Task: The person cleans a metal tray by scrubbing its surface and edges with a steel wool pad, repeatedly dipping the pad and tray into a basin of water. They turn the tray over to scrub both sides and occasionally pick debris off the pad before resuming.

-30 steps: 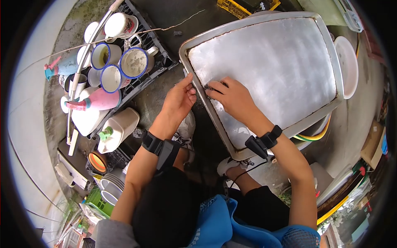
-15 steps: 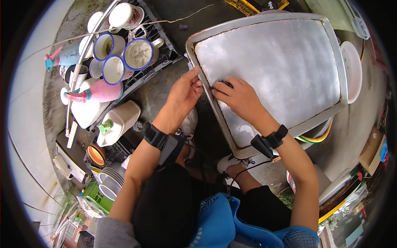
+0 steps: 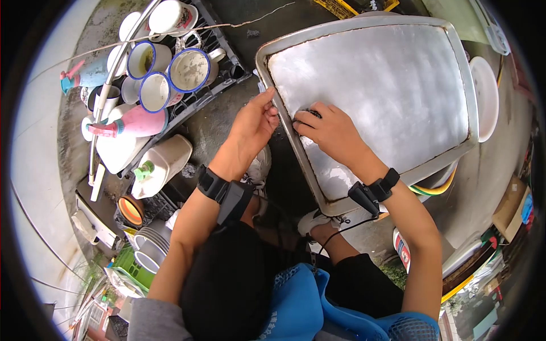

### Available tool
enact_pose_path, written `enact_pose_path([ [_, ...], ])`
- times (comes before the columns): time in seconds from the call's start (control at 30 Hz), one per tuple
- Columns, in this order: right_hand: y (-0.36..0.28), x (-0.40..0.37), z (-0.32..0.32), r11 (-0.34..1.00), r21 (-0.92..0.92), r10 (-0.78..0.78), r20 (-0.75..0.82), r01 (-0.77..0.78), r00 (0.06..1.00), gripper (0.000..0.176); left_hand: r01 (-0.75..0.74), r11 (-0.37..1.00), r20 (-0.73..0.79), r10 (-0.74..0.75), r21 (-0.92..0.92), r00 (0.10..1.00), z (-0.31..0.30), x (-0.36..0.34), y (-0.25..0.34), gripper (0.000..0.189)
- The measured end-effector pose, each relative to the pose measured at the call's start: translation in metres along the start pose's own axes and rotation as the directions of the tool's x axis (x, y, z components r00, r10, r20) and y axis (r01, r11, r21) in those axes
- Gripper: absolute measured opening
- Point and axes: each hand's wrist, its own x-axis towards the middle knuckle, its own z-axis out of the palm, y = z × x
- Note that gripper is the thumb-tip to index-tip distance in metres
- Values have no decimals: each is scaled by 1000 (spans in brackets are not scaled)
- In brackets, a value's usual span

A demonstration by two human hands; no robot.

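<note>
A large metal baking tray (image 3: pixel 387 96), wet and with brown stains along its inner edge, lies tilted before me. My left hand (image 3: pixel 257 119) pinches the tray's left rim between thumb and curled fingers. Inside the tray, close to that same rim, my right hand (image 3: pixel 329 132) presses down with bent fingers. Under those fingers shows a dark, rough steel wool scourer (image 3: pixel 311 113), mostly covered by the hand.
Left, enamel mugs (image 3: pixel 190 70) and a pink spray bottle (image 3: pixel 136 121) crowd a black crate (image 3: pixel 232 71). A white jug with a green cap (image 3: pixel 165 165) stands nearer. A white basin (image 3: pixel 483 99) sits behind the tray's right side. My shoes are below the tray.
My right hand has shifted very slightly along the tray's left side, still on the scourer. My left hand keeps its hold on the rim. The view has tilted a little.
</note>
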Motion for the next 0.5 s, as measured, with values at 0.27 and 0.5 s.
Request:
enact_pose_path([
  [0.27,-22,-60,-24,998,54,2,256,-16,967,24,10,1000,52,-10,-6,999,-2,1,0,10],
  [0.5,78,-132,-70,462,280,874,-307,-842,377,30,3,1000,78,-5,24,997,-10,6,6,5],
])
